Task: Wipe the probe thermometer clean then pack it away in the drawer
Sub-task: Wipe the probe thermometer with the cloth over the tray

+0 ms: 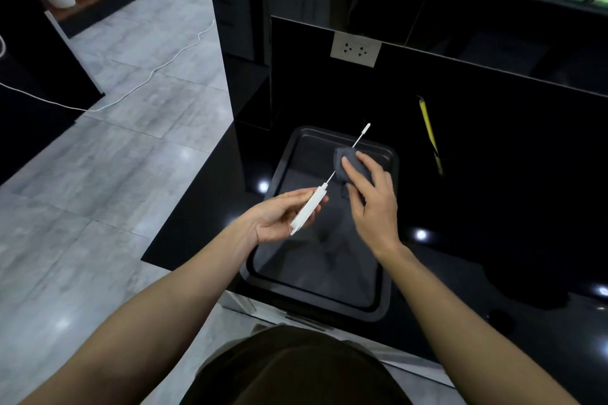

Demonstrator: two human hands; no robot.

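My left hand grips the white handle of the probe thermometer, held over a black baking tray. Its thin metal probe points up and to the right and ends in a white tip cap. My right hand pinches a dark grey cloth wrapped around the middle of the probe, hiding that stretch of metal. No drawer shows in this view.
The tray lies on a glossy black counter, its near end at the counter's front edge. A yellow-handled utensil lies to the right of the tray. A wall socket sits on the black backsplash. Grey tiled floor with a white cable lies left.
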